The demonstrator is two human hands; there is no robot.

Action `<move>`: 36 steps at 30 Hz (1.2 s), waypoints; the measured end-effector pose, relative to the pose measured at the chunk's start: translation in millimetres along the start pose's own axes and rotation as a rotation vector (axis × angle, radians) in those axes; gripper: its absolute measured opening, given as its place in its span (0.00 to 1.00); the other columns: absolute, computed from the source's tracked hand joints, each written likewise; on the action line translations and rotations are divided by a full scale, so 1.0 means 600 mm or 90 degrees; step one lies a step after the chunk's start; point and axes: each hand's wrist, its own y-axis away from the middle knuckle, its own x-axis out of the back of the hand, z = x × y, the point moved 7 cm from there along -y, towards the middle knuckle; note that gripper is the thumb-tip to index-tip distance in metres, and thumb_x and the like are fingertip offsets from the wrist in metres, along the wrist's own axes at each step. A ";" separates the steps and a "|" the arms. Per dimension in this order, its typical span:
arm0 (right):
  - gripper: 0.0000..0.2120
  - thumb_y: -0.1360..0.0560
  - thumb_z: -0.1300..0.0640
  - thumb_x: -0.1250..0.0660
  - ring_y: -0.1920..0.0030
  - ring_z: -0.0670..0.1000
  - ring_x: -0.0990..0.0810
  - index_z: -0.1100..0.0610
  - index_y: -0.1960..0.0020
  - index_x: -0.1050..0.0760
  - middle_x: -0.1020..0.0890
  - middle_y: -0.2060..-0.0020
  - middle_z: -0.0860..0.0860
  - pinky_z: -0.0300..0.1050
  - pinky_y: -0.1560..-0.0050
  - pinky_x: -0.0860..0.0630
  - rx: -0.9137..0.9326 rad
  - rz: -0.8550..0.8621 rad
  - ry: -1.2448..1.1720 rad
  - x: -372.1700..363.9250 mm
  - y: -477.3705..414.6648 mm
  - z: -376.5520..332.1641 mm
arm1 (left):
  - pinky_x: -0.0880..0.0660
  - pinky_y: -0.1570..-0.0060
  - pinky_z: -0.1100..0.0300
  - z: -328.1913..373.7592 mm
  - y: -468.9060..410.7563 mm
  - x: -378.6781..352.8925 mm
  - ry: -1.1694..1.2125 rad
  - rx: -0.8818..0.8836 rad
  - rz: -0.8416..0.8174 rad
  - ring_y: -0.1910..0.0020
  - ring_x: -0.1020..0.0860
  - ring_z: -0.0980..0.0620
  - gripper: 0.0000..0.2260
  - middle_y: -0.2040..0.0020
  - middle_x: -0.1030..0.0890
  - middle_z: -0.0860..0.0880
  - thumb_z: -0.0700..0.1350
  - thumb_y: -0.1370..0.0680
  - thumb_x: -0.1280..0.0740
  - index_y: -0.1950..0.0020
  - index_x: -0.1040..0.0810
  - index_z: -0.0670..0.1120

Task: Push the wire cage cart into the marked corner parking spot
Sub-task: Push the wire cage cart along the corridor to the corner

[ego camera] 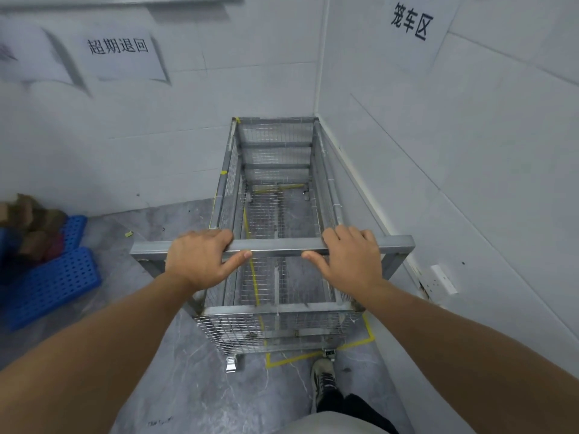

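An empty wire cage cart (pixel 275 170) of grey metal stands lengthwise in the corner, its far end close to the back wall and its right side along the right wall. My left hand (pixel 200 258) and my right hand (pixel 347 255) both grip its handle bar (pixel 279 245), fingers over the top and thumbs underneath. Yellow floor tape (pixel 360 341) marks the parking spot. Its near corner shows under the cart's near end, and one line runs under the mesh floor.
Blue perforated plastic pallets (pixel 53 280) with brown boxes (pixel 31 227) lie on the floor at the left. Paper signs (pixel 410 23) hang on both walls. A wall socket (pixel 443 278) sits low on the right wall. My shoe (pixel 324 380) is just behind the cart.
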 end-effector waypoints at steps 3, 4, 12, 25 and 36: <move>0.28 0.23 0.29 0.50 0.59 0.53 0.25 0.53 0.53 0.27 0.22 0.60 0.50 0.51 0.55 0.32 -0.011 -0.017 -0.005 0.003 -0.002 0.002 | 0.46 0.75 0.64 -0.001 -0.001 0.005 0.003 0.008 0.006 0.76 0.32 0.53 0.25 0.73 0.30 0.55 0.71 0.24 0.52 0.64 0.35 0.53; 0.29 0.23 0.29 0.52 0.59 0.53 0.25 0.53 0.53 0.27 0.22 0.60 0.50 0.51 0.55 0.32 -0.012 -0.026 -0.008 0.003 -0.004 0.001 | 0.47 0.75 0.64 -0.001 -0.002 0.007 0.007 0.009 0.004 0.76 0.33 0.53 0.25 0.73 0.30 0.55 0.72 0.24 0.52 0.64 0.34 0.52; 0.30 0.23 0.29 0.52 0.58 0.56 0.25 0.54 0.51 0.27 0.22 0.59 0.52 0.52 0.55 0.32 0.003 -0.049 0.008 -0.001 -0.004 -0.002 | 0.42 0.74 0.61 -0.015 -0.003 -0.007 0.071 0.012 -0.050 0.71 0.27 0.52 0.28 0.69 0.27 0.55 0.76 0.27 0.55 0.62 0.33 0.53; 0.30 0.23 0.29 0.53 0.56 0.56 0.24 0.53 0.48 0.26 0.21 0.56 0.51 0.52 0.54 0.32 0.031 -0.082 0.016 -0.009 -0.002 -0.006 | 0.33 0.69 0.58 -0.024 -0.002 -0.016 0.102 -0.052 -0.131 0.66 0.26 0.53 0.28 0.62 0.25 0.53 0.74 0.27 0.56 0.55 0.31 0.52; 0.28 0.24 0.30 0.53 0.55 0.57 0.25 0.53 0.52 0.30 0.24 0.57 0.51 0.55 0.51 0.32 0.033 -0.076 -0.027 0.003 -0.037 -0.154 | 0.36 0.66 0.56 -0.139 0.033 -0.017 0.096 -0.076 -0.221 0.61 0.27 0.51 0.23 0.54 0.24 0.55 0.71 0.25 0.50 0.48 0.29 0.54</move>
